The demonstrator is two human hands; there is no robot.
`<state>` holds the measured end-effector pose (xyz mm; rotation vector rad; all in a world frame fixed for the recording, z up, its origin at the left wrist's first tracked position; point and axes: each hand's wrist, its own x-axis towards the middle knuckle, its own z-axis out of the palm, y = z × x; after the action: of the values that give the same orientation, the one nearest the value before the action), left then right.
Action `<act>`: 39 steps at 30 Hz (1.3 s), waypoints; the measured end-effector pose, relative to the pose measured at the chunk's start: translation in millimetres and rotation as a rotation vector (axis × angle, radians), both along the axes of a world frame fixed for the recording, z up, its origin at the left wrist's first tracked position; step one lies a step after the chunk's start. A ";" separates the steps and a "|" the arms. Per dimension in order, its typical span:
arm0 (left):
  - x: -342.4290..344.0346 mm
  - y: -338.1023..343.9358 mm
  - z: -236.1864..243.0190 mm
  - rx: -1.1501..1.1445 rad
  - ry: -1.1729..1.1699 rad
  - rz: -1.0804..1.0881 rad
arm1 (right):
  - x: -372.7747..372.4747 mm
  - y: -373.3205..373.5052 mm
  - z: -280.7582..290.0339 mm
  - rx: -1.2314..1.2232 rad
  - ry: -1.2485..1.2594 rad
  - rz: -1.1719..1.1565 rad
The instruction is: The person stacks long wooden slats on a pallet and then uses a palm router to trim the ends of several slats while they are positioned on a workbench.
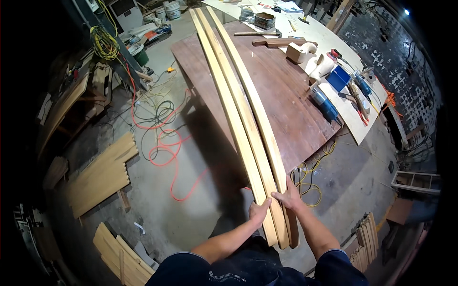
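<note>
Three long pale wooden strips run lengthwise away from me over a brown-topped worktable [291, 124], their near ends jutting past its edge toward my body. The left strip [234, 119] and the middle strip [249, 119] lie close together. A narrow gap, widest farther off, parts them from the right strip [262, 119]. My left hand [259, 212] is closed on the outer edge of the left strip, thumb on top. On the other side, my right hand [288, 196] grips the right strip near its end, its thumb reaching over to the middle one. The fingers underneath are hidden.
A blue-bodied power tool [326, 105], a hammer [257, 34] and dark wood pieces [279, 42] lie on the worktable. A blue box [338, 78] sits on the white-topped table behind. Orange cord [177, 157] loops across the floor, and panels [102, 174] stand at left.
</note>
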<state>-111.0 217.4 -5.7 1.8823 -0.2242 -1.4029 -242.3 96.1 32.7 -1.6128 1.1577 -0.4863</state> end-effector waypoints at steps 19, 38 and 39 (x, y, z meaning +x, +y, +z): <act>47.5 212.3 39.7 -0.206 0.033 -0.004 | -3.2 228.2 -58.3 0.281 -0.159 0.114; 64.0 438.7 -12.5 -0.050 0.270 -0.161 | 79.8 216.2 -84.2 1.553 -0.591 0.155; 67.6 437.8 -28.2 -0.064 0.270 -0.160 | 87.5 203.8 -84.1 1.506 -0.589 0.157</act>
<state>-43.3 655.2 -33.9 1.6313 -0.2869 -1.7192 -154.8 300.0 -51.4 -0.1878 0.5779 0.0915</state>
